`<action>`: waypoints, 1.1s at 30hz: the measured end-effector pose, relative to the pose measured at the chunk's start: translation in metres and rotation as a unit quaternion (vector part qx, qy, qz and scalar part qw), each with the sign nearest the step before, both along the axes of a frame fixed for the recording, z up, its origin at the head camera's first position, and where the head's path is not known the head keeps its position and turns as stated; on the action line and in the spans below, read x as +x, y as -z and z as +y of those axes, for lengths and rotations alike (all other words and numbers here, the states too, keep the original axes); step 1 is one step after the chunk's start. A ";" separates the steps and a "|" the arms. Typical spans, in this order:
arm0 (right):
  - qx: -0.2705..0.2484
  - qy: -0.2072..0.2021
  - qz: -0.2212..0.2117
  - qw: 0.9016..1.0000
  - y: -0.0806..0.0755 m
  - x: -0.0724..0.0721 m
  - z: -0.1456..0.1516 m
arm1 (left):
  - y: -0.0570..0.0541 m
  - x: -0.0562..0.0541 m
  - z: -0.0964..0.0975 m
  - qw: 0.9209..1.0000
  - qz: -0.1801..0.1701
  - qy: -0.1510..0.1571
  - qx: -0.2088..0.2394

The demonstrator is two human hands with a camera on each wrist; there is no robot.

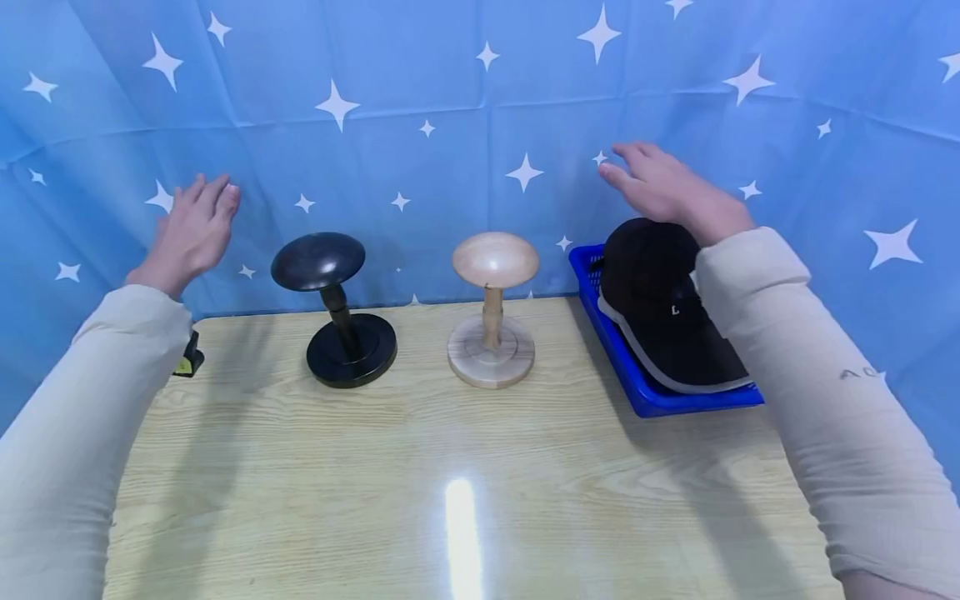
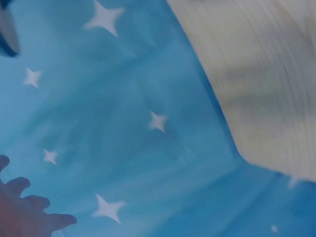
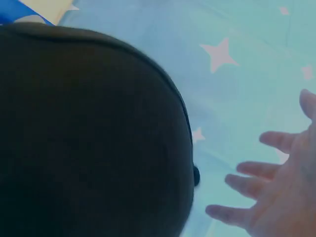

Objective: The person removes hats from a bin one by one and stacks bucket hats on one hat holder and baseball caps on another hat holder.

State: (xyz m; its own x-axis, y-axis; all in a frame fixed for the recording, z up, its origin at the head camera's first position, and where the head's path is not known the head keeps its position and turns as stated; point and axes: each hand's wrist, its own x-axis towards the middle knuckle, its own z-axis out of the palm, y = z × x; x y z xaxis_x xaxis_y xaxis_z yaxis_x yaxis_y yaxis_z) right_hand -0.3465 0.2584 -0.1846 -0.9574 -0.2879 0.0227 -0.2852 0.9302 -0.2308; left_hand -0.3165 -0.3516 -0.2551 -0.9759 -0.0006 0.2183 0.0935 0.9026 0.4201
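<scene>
My left hand [image 1: 195, 225] is raised in front of the curtain at the left, fingers extended and holding nothing. In the left wrist view its fingers [image 2: 37, 201] are spread apart. My right hand [image 1: 667, 183] hovers above and behind a black baseball cap [image 1: 648, 271] with a grey-edged brim and a small white letter. The right wrist view shows that hand's fingers [image 3: 247, 185] straight and apart from the cap. The cap lies in a blue plastic basket [image 1: 626, 375]. Closest to the left hand is a black hat stand [image 1: 318, 260]; a pale wooden hat stand [image 1: 495, 260] is right of it.
A small black and yellow object [image 1: 189, 358], partly hidden by the left sleeve, lies at the table's left edge. The wood-grain table [image 1: 337, 483] reflects a bright light. A blue curtain with white stars [image 1: 420, 75] hangs behind and around it.
</scene>
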 end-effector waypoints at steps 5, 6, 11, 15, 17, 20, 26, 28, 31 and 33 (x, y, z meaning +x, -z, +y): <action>-0.009 -0.007 0.031 0.999 -0.001 0.028 0.022 | -0.005 0.014 0.020 0.995 0.070 0.019 0.073; -0.012 -0.006 0.036 0.999 0.001 0.035 0.027 | -0.006 0.017 0.025 0.992 0.089 0.025 0.085; -0.034 0.003 0.068 0.997 0.010 0.058 0.047 | -0.003 0.038 0.057 0.977 0.173 0.044 0.114; -0.034 0.010 0.079 0.996 0.022 0.061 0.056 | 0.010 0.052 0.090 0.965 0.223 0.066 0.122; -0.032 0.018 0.080 0.996 0.029 0.059 0.059 | 0.018 0.057 0.109 0.958 0.241 0.088 0.128; -0.035 0.036 0.087 0.995 0.039 0.055 0.062 | 0.028 0.065 0.140 0.947 0.257 0.125 0.145; -0.038 0.060 0.123 0.990 0.054 0.052 0.062 | 0.053 0.090 0.200 0.923 0.268 0.204 0.188; -0.043 0.062 0.133 0.988 0.057 0.051 0.062 | 0.062 0.100 0.221 0.922 0.232 0.223 0.216; -0.054 0.074 0.142 0.986 0.060 0.052 0.063 | 0.075 0.112 0.255 0.922 0.151 0.233 0.271; -0.059 0.086 0.145 0.984 0.062 0.052 0.063 | 0.088 0.116 0.278 0.917 0.091 0.239 0.304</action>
